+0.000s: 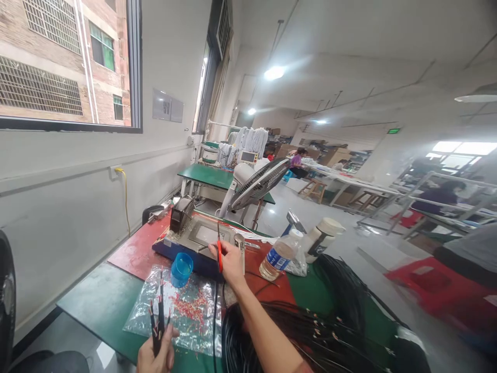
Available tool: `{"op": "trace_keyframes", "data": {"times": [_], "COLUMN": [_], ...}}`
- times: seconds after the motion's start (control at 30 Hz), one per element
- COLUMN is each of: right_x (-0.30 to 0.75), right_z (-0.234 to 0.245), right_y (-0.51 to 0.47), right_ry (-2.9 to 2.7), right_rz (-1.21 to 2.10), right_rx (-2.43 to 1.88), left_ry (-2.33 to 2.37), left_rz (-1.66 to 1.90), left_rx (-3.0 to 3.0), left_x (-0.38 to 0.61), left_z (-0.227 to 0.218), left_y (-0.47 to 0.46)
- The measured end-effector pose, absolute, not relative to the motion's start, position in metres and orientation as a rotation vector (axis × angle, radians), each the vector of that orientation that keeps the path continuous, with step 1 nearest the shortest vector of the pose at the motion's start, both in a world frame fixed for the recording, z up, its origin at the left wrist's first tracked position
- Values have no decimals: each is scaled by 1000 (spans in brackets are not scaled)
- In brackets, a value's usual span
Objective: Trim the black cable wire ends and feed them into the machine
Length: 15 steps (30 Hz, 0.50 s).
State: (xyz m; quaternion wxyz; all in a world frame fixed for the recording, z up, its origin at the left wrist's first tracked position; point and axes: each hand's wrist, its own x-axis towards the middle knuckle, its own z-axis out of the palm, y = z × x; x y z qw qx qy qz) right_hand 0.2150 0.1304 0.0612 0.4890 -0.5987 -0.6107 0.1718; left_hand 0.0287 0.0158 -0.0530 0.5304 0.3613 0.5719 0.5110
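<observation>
My left hand (156, 355) is at the bottom edge, fingers pinched round a few black cables (159, 311) that stand upright with stripped coloured ends. My right hand (229, 261) reaches forward over the bench, closed on a red-handled tool (219, 254) held upright beside a grey machine (198, 235). A blue cup (181, 269) stands just left of my right hand. Beneath both hands lies a clear plastic sheet (186, 311) strewn with small red scraps. A large bundle of black cables (303, 331) lies under my right forearm.
A tilted plastic bottle (279, 256) and a white jar (322, 238) stand right of the machine. A desk fan (258, 184) sits behind it. The wall runs along the left. Other people work at tables far back right. A red stool (438, 285) is at right.
</observation>
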Motion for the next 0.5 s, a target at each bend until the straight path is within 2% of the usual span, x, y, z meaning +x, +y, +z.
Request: {"op": "trace_keyframes", "data": {"times": [0.2, 0.5], "right_x": [189, 180], "right_z": [18, 0], "right_y": [106, 106], "right_ry": [-1497, -1641], "right_rz": [396, 178], "right_rx": [-1486, -1540], "left_ry": [1341, 1309], "left_rz": [1217, 1215], "left_rx": [849, 795], "left_x": [29, 29], "left_z": [-51, -60], "left_y": [14, 16]}}
